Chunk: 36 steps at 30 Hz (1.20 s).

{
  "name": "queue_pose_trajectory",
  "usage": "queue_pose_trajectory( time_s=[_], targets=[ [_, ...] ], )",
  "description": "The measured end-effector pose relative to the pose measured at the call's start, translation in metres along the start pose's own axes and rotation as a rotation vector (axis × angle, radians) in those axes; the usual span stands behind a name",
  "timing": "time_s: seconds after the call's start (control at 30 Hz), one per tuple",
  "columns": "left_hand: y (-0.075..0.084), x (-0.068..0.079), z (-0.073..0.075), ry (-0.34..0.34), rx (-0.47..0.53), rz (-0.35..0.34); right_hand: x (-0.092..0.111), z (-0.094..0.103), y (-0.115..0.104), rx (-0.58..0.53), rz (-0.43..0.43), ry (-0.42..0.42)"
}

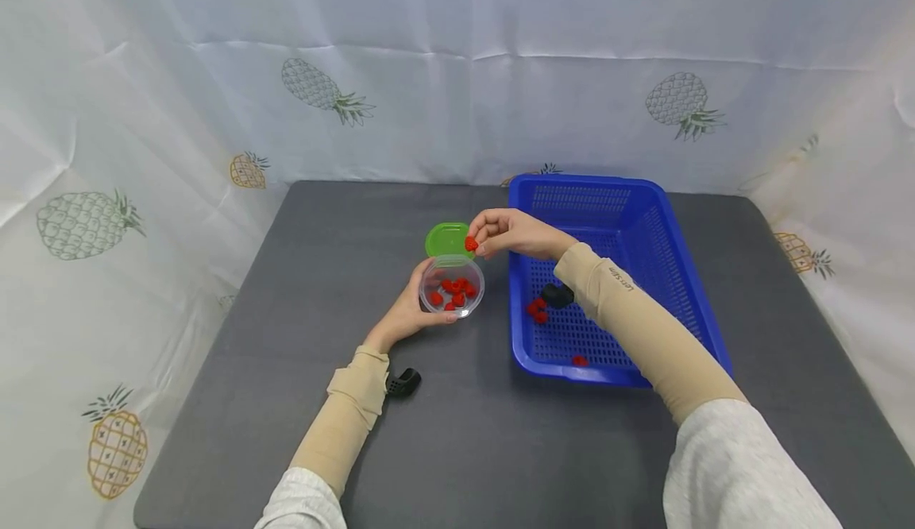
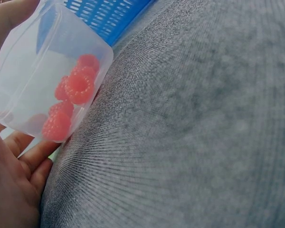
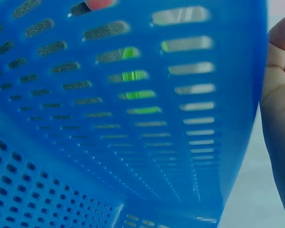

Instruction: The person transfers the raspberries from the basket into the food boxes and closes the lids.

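My left hand [image 1: 409, 312] grips a clear plastic container [image 1: 433, 281] by its side, thumb toward the front and fingers round the back. Several red raspberries [image 1: 458, 299] lie in the container; the left wrist view shows raspberries [image 2: 79, 87] gathered against its base, with the container [image 2: 23, 85] tilted there. Above and right of the container's rim, my right hand [image 1: 520, 233] pinches one raspberry [image 1: 471, 244] between thumb and fingers. In the right wrist view the basket wall covers most of the scene, and only part of the right hand [image 3: 280, 61] shows at the edge.
A blue perforated basket [image 1: 524, 338] stands right of the container, under the right forearm. Inside it lie a few raspberries [image 1: 538, 309] at the left and another red piece [image 1: 580, 361] near the front. A green lid [image 1: 447, 237] lies behind the container on the grey table [image 1: 314, 275].
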<state>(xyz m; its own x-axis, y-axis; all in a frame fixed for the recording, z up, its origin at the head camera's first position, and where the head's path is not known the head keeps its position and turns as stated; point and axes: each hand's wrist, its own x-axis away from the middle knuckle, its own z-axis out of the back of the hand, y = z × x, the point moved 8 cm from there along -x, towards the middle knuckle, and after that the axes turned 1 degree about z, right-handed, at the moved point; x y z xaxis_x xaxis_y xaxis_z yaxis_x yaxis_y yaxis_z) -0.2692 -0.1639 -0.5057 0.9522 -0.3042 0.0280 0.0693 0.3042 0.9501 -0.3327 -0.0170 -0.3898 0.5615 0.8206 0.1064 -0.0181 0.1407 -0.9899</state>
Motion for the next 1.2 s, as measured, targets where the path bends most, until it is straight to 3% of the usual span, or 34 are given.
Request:
queue_pose_trajectory(
  time_s=[0.13, 0.37, 0.67, 1.2],
  targets=[
    [0.003, 0.002, -0.001, -0.014, 0.009, 0.020, -0.008, -0.006, 0.005, 0.075, -0.021, -0.016],
    [0.028, 0.014, 0.000, -0.028, 0.013, 0.040, -0.020, -0.020, 0.004, 0.206, -0.029, -0.062],
    [0.026, 0.013, 0.000, -0.025, 0.001, 0.058, -0.031, -0.033, 0.015, 0.423, -0.090, -0.102],
    [0.027, 0.013, 0.001, -0.029, 0.008, 0.049, -0.038, -0.038, 0.027, 0.594, -0.161, -0.133]
  ],
)
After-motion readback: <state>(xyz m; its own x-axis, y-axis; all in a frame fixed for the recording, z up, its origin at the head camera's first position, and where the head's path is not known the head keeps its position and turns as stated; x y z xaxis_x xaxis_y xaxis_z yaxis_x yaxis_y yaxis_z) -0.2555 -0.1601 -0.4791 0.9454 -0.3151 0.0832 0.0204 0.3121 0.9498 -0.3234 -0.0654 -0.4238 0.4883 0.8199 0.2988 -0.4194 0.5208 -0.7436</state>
